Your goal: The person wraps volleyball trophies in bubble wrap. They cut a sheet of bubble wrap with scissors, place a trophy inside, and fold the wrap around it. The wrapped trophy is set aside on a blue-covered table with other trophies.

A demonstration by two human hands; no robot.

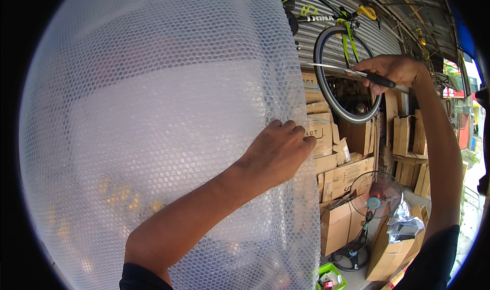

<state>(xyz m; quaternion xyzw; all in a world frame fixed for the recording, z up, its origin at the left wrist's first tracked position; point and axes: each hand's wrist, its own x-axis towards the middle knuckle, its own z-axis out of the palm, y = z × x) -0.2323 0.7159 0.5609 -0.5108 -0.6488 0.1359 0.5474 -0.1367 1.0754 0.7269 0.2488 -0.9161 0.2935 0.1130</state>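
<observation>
A big clear sheet of bubble wrap (pixel 153 127) fills the left and middle of the view, held up close in front of me. My left hand (pixel 278 152) pinches its right edge with the fingers closed on it. My right hand (pixel 390 70) is raised at the upper right and grips black-handled scissors (pixel 352 71). Their thin blades point left and reach the sheet's right edge near the top. What lies behind the sheet is only a blur.
A bicycle (pixel 342 60) hangs against a corrugated metal shutter (pixel 377 35) at the top right. Stacked cardboard boxes (pixel 342 172) stand below it, with a standing fan (pixel 375 195) and a green basket (pixel 332 280) on the floor.
</observation>
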